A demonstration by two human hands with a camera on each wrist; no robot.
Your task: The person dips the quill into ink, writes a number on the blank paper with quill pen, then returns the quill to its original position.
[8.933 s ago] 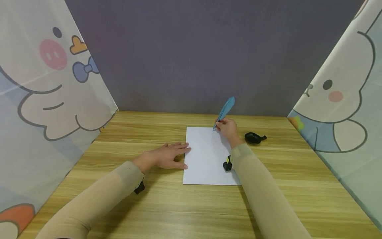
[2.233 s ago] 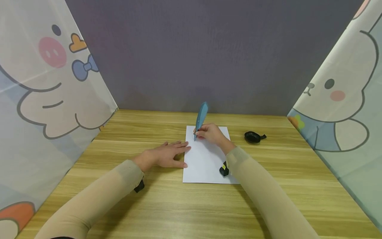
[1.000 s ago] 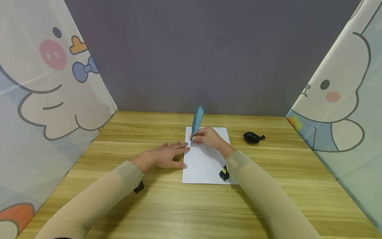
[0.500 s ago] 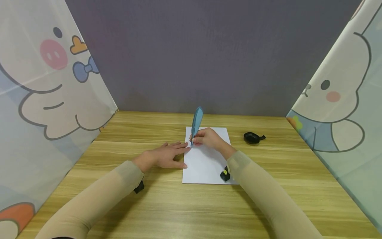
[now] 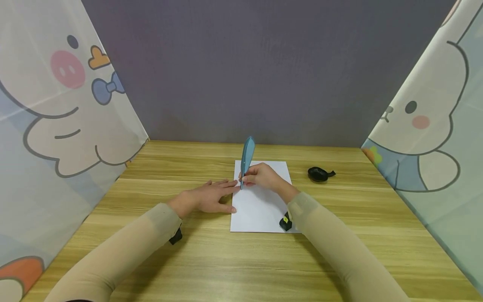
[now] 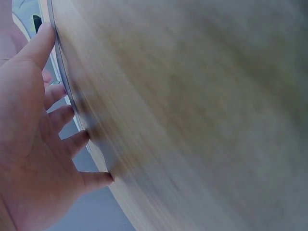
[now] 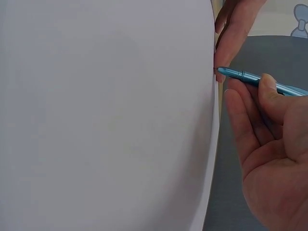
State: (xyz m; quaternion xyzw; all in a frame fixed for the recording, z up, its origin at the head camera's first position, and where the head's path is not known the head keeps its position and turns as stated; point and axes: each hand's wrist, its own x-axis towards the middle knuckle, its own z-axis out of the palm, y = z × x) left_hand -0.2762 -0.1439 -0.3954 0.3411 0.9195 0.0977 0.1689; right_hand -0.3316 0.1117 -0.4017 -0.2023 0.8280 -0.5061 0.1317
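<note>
A blue feather-shaped pen (image 5: 247, 156) stands nearly upright over the white sheet of paper (image 5: 260, 209), its tip at the sheet near the left edge. My right hand (image 5: 264, 176) pinches the pen low down between thumb and fingers; the right wrist view shows the pen's shiny blue barrel (image 7: 245, 76) in that grip. My left hand (image 5: 212, 197) lies with spread, straight fingers on the table, fingertips on the paper's left edge. The pen tip is close beside those fingertips. No marks on the paper can be made out.
A small black oval object with a short tail (image 5: 318, 174) lies right of the paper. Wood-grain table (image 5: 211, 260) surrounds the sheet. A dark grey panel (image 5: 241, 75) stands behind, with cartoon-printed cloths (image 5: 68, 126) at both sides.
My right hand has carried the pen from the paper's far right corner to its left side, then slightly nearer to me. My left hand has stayed in place.
</note>
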